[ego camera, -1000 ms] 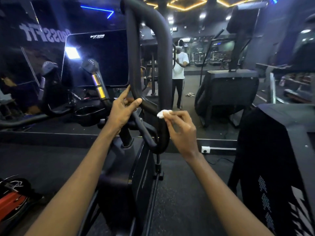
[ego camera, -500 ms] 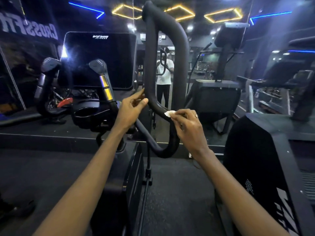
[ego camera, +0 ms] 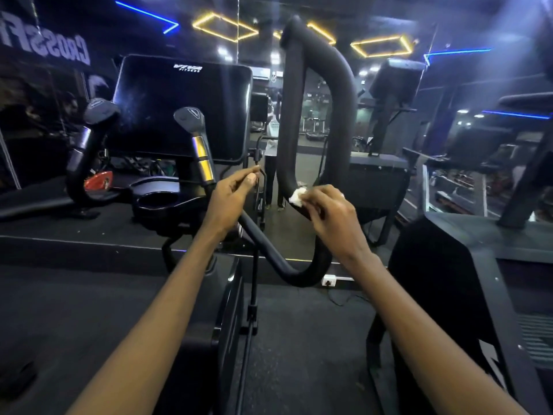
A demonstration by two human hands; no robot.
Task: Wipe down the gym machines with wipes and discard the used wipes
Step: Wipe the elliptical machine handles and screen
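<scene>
Wipe [ego camera: 296, 196]: a small white wad, pinched in the fingertips of the right grip [ego camera: 332, 212] and pressed against the lower left limb of the black handle loop [ego camera: 344, 94]. The left grip [ego camera: 232, 199] sits beside the loop, apart from it, with fingers drawn together; I cannot tell whether it holds anything. For a clean pass I would maintain firm contact, wrap the wipe round the tube, and overlap strokes along the curve. The console [ego camera: 182, 109] stands further left.
</scene>
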